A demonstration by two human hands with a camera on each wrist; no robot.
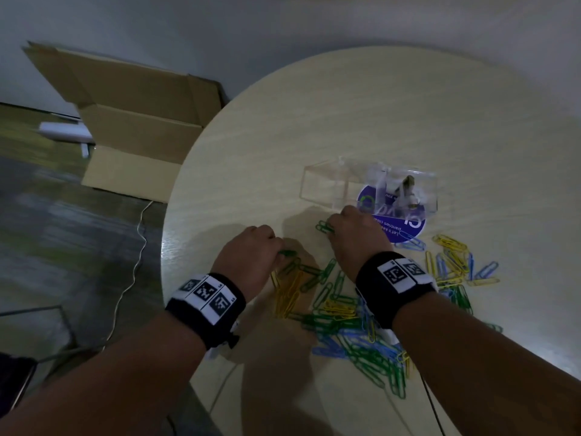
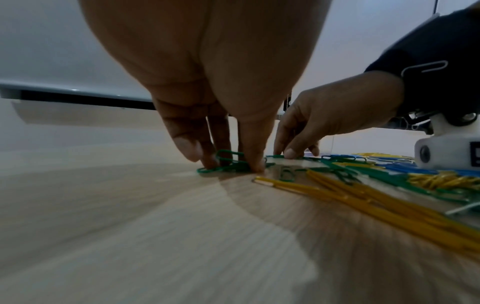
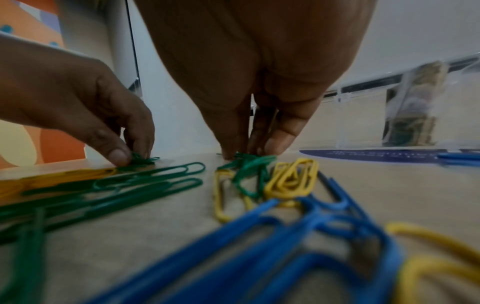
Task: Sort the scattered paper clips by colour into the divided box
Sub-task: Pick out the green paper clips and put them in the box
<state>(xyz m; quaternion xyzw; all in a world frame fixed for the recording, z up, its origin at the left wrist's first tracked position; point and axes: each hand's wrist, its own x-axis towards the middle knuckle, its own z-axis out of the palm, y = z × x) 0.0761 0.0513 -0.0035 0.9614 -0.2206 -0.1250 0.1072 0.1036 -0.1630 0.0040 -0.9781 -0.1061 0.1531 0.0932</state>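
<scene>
Green, yellow and blue paper clips (image 1: 342, 313) lie scattered across the near part of the round wooden table (image 1: 408, 105). The clear divided box (image 1: 323, 185) stands just beyond them, with a small plastic bag (image 1: 405, 188) in its right compartment. My left hand (image 1: 274, 247) pinches a few green clips (image 2: 228, 162) against the table near its left edge. My right hand (image 1: 332, 228) pinches another bunch of green clips (image 3: 250, 161) just in front of the box. In the wrist views both sets of fingertips (image 2: 255, 164) (image 3: 228, 153) press down on the clips.
A round purple sticker (image 1: 408, 229) lies under and in front of the box. Yellow clips (image 2: 363, 195) stretch out to the right of my left hand. Beyond the table's left edge (image 1: 163, 256), a cardboard box (image 1: 135, 121) and a white cable (image 1: 138, 247) lie on the floor.
</scene>
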